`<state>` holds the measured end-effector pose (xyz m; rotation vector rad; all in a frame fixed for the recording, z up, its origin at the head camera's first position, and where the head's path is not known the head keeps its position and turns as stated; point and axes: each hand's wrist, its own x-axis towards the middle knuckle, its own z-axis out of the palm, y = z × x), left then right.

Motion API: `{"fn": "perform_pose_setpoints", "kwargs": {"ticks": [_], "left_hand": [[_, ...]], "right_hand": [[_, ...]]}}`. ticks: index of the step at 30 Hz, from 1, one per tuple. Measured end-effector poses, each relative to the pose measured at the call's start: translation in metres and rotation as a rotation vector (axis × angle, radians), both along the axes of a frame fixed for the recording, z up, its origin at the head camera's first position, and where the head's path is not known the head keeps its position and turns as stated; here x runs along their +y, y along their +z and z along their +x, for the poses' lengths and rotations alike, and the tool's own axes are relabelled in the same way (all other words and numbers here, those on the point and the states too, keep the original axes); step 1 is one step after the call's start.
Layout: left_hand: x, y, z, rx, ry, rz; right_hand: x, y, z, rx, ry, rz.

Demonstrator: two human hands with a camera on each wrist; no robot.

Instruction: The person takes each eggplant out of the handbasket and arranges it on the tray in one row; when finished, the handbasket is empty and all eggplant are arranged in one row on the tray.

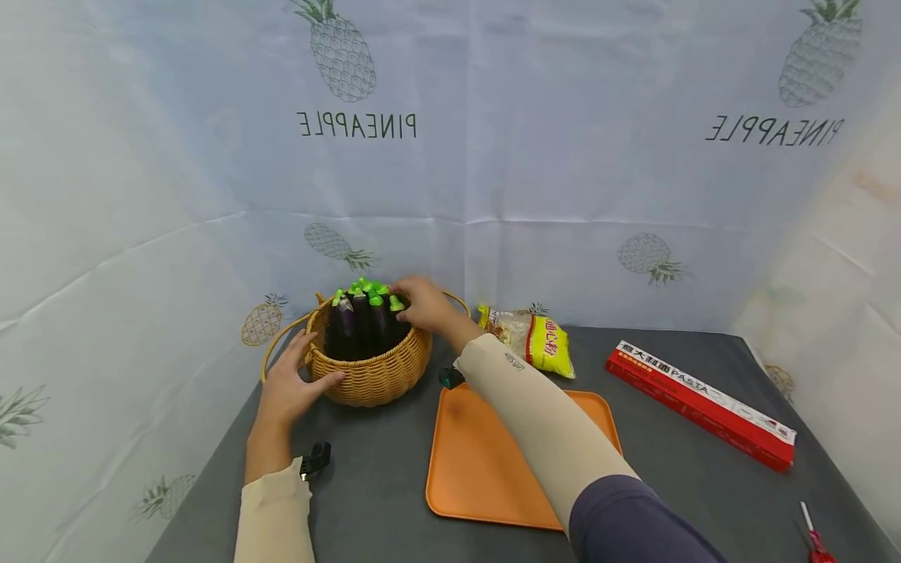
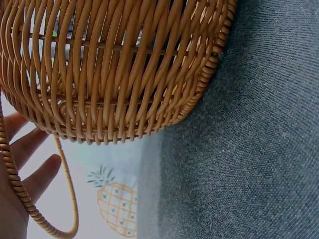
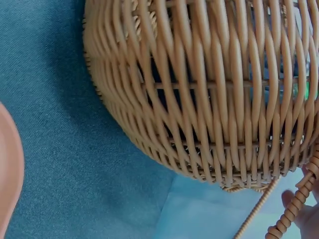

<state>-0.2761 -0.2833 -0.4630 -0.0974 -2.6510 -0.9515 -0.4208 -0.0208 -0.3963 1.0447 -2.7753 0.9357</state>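
A round wicker basket (image 1: 373, 381) stands at the back left of the table, holding several dark purple eggplants (image 1: 360, 327) upright with bright green caps. At its left rim is my left hand (image 1: 287, 387), fingers spread along the side and thumb in front; the left wrist view shows those fingers (image 2: 31, 149) beside the looped handle (image 2: 30, 209). My right hand (image 1: 426, 306) reaches over the right rim, thumb and index finger around the top of the rightmost eggplant (image 1: 398, 313). Its fingers are mostly hidden by the basket in the right wrist view.
An orange tray (image 1: 486, 469) lies right of the basket, under my right forearm. Behind it is a yellow pasta bag (image 1: 549, 344). A long red pasta box (image 1: 700, 403) lies on the right; a red-wrapped item with a white stick (image 1: 816, 539) is near the front right.
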Motion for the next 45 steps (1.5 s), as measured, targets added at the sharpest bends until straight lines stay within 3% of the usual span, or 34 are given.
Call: {"fn": "perform_pose_setpoints", "kwargs": {"ticks": [8,13,17,26,33,36,40,45], "left_hand": [[0.001,-0.002,0.005,-0.024,0.008,-0.003],[0.002,0.001,0.005,-0.027,0.015,0.011],[0.002,0.003,0.002,-0.026,0.02,0.012],[0.003,0.002,0.001,-0.02,0.032,0.015],[0.001,0.002,0.002,-0.013,0.039,0.017],[0.001,0.002,0.002,-0.013,0.036,0.019],[0.001,0.002,0.001,-0.018,0.035,0.015],[0.001,0.001,0.0,-0.027,0.037,0.022]], "right_hand": [[0.001,-0.001,0.008,-0.085,-0.012,-0.068],[0.006,0.013,0.01,-0.171,-0.062,-0.295],[0.014,0.03,0.013,-0.165,-0.07,-0.447],[0.043,0.058,0.035,-0.14,-0.096,-0.619],[0.072,0.067,0.051,-0.09,-0.119,-0.792],[0.084,0.071,0.069,-0.101,-0.139,-0.819],[0.097,0.067,0.09,-0.123,-0.166,-0.815],[0.112,0.023,0.08,-0.151,-0.157,-0.807]]}}
